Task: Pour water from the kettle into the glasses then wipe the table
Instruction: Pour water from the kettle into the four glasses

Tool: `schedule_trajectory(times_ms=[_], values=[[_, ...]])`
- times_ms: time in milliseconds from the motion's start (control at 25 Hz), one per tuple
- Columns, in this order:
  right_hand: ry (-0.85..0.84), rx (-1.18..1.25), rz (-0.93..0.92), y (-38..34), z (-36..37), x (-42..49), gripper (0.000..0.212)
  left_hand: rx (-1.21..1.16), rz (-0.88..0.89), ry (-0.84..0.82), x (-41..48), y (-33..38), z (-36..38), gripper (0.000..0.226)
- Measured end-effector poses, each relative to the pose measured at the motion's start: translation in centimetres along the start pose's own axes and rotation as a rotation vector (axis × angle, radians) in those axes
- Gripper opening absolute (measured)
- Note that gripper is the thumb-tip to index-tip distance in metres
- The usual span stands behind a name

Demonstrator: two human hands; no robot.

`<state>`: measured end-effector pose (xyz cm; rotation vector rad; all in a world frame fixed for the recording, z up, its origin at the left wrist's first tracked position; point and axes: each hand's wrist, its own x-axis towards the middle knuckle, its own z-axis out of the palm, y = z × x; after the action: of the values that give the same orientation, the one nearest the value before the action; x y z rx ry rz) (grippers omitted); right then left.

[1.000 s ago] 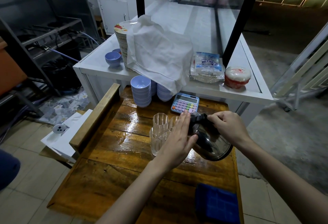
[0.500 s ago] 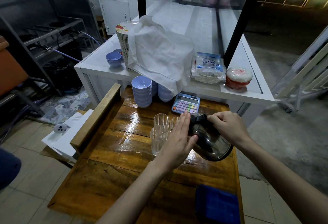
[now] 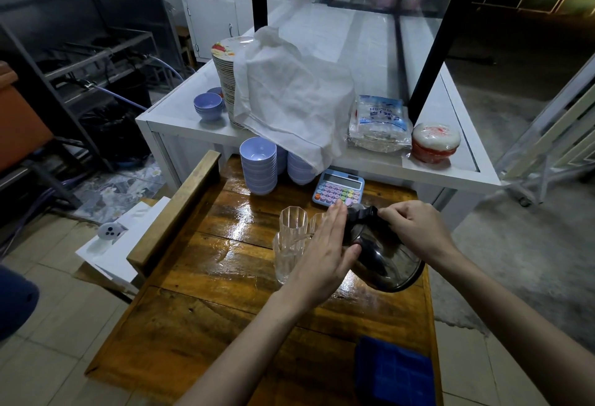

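A dark metal kettle (image 3: pixel 383 260) is tilted leftward over a cluster of clear ribbed glasses (image 3: pixel 291 231) on the wet wooden table (image 3: pixel 206 293). My right hand (image 3: pixel 415 231) grips the kettle's black handle at the top. My left hand (image 3: pixel 325 251) lies flat, fingers straight, pressed against the kettle's left side and lid, and it hides part of the glasses. A folded blue cloth (image 3: pixel 394 373) lies on the table's near right corner.
Stacks of lilac bowls (image 3: pixel 257 167) and a pastel calculator (image 3: pixel 338 188) sit at the table's far end. Behind stands a white counter (image 3: pixel 463 167) with stacked plates under a white cloth (image 3: pixel 289 96), a plastic packet and a red-and-white container (image 3: pixel 436 143).
Both hands and the kettle hold nearly the same pose; only a slight shift of the view is visible.
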<state>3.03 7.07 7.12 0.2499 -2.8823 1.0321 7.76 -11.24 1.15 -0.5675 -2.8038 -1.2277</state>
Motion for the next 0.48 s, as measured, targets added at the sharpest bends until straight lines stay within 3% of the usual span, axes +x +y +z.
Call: schedule_trajectory(times_ms=[280, 480], values=[[-0.001, 0.065, 0.021, 0.6, 0.3, -0.1, 0.041, 0.02, 0.01, -0.001, 0.2, 0.1, 0.0, 0.066], [0.099, 0.298, 0.119, 1.9, 0.7, -2.0, 0.04, 0.115, 0.091, -0.002, 1.0, 0.9, -0.2, 0.066]])
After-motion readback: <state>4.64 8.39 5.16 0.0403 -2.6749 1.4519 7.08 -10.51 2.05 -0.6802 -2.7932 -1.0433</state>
